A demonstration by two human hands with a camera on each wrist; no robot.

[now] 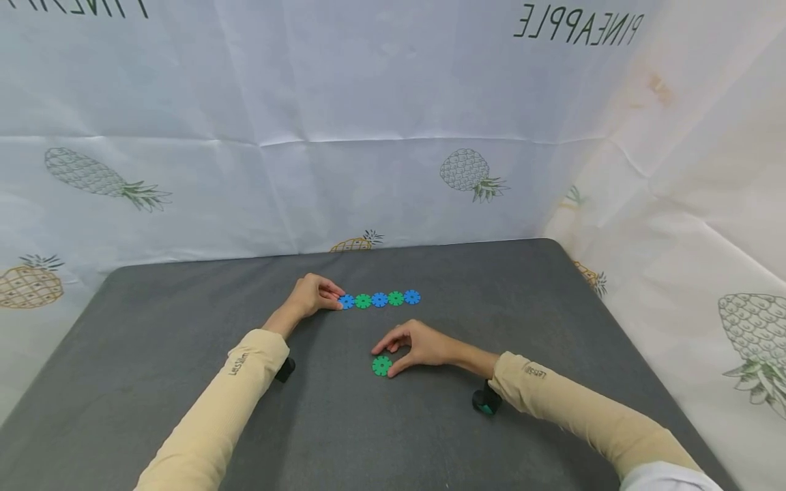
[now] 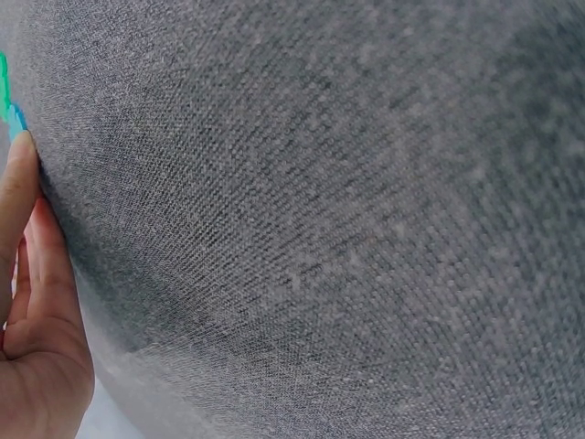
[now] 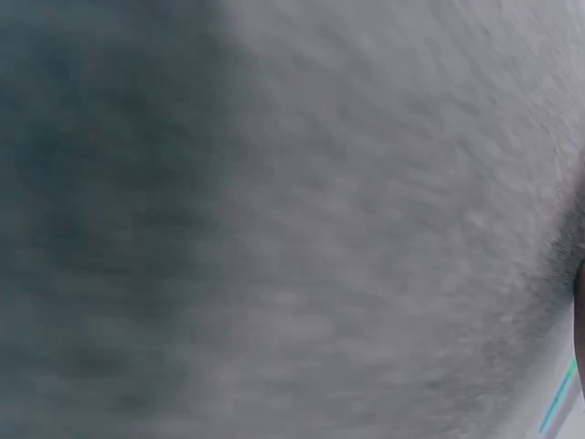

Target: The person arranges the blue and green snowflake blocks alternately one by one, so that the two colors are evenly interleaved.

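Note:
Across the table runs a row of small notched building discs, alternating blue and green, set edge to edge. My left hand point(image 1: 314, 294) is at the row's left end, its thumb and fingertips pinching the blue disc point(image 1: 347, 301) there. In the left wrist view that blue disc point(image 2: 16, 120) shows just beyond the thumb tip. Nearer to me, my right hand point(image 1: 420, 344) holds a separate green disc point(image 1: 382, 366) between thumb and forefinger, the other fingers curled behind. The right wrist view is mostly blurred cloth, with a sliver of a finger point(image 3: 580, 320) at its edge.
The discs lie on a dark grey cloth-covered table point(image 1: 184, 382). Behind and to the right hangs a white pineapple-print curtain point(image 1: 368, 184) that meets the table's far edge. A black wrist camera point(image 1: 487, 399) hangs under the right forearm, close over the table.

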